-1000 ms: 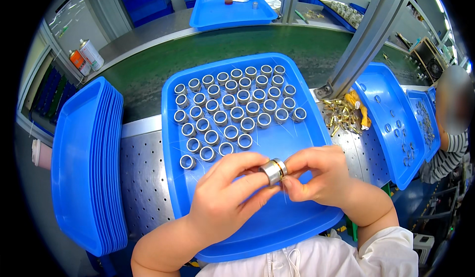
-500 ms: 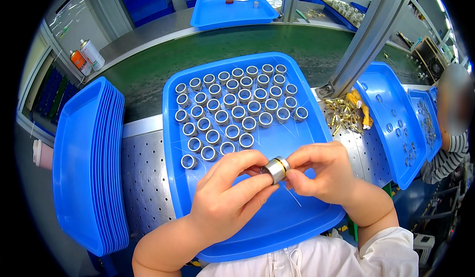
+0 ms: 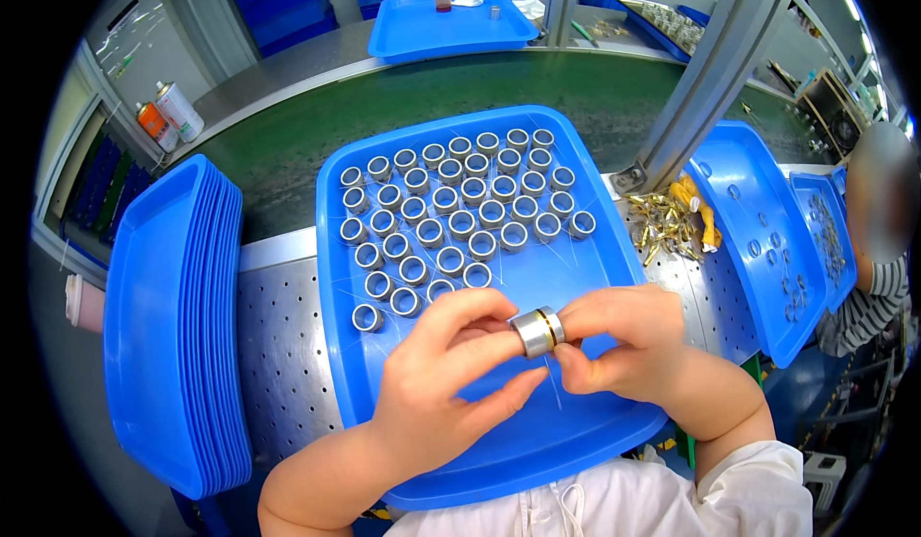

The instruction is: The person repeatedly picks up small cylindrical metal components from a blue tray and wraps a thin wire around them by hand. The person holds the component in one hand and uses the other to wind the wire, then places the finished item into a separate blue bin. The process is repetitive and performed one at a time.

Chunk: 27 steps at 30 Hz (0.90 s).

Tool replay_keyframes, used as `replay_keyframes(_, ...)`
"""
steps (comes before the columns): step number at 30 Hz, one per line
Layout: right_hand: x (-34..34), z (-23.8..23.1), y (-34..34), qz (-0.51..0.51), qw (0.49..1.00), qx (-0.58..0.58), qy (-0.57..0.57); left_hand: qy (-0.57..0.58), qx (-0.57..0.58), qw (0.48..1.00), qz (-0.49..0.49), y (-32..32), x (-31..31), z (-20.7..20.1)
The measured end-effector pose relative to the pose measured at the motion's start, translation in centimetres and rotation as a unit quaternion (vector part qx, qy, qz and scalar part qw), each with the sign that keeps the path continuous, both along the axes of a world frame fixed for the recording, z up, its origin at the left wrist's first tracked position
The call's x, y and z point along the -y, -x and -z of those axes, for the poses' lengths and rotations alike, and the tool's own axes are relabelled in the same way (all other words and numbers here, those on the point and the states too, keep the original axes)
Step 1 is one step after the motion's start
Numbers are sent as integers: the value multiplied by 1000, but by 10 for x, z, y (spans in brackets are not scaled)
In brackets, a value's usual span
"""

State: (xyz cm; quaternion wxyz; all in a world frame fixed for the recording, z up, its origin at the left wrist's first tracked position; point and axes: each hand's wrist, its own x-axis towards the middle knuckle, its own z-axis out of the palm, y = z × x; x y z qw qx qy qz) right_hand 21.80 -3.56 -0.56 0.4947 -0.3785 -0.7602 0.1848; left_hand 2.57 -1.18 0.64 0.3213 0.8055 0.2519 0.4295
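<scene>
Over the near part of a large blue tray [image 3: 576,441], a short metal cylinder [image 3: 531,336] lies sideways between my hands. It has a brass-coloured band near its right end. My left hand [image 3: 436,374] holds its left end on the index finger, the thumb standing off below. At the right end, my right hand [image 3: 614,336] pinches the rim between thumb and fingers. A thin clear strand [image 3: 557,393] hangs beneath the cylinder. Several similar metal sleeves [image 3: 445,210] stand upright in rows in the tray, with thin strands sticking out among them.
Left of the tray stands a stack of blue trays [image 3: 173,336]. To the right are a metal post [image 3: 715,77], loose brass parts [image 3: 660,225], a yellow cloth [image 3: 705,221] and a tray of rings [image 3: 767,297]. Another person's striped sleeve [image 3: 873,312] shows beyond.
My left thumb has come away from the cylinder and dropped lower. The cylinder has turned slightly, and the strand below hangs more upright.
</scene>
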Motion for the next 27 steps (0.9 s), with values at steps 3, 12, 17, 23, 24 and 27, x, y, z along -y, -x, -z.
replay_keyframes(3, -1, -2, 1, -2, 1000, 11, -6, 4, 2, 1000, 1, 3, -3, 4)
replay_keyframes(12, 2, -3, 1, -2, 995, -44, 85, -125, -34, 991, -26, 2, -1, 10)
replay_keyframes(17, 4, -5, 2, 3, 998, -24, 61, -163, -22, 986, -19, 0, 0, 10)
replay_keyframes(23, 4, -4, 1, -3, 995, -47, 88, -205, -24, 979, -6, 0, -2, 10)
replay_keyframes(24, 5, -4, 2, -4, 991, -66, 115, -222, -31, 974, 5, 2, -4, 10)
replay_keyframes(27, 5, -7, 0, -15, 976, -96, 197, -257, -43, 965, 15, 3, -6, 12)
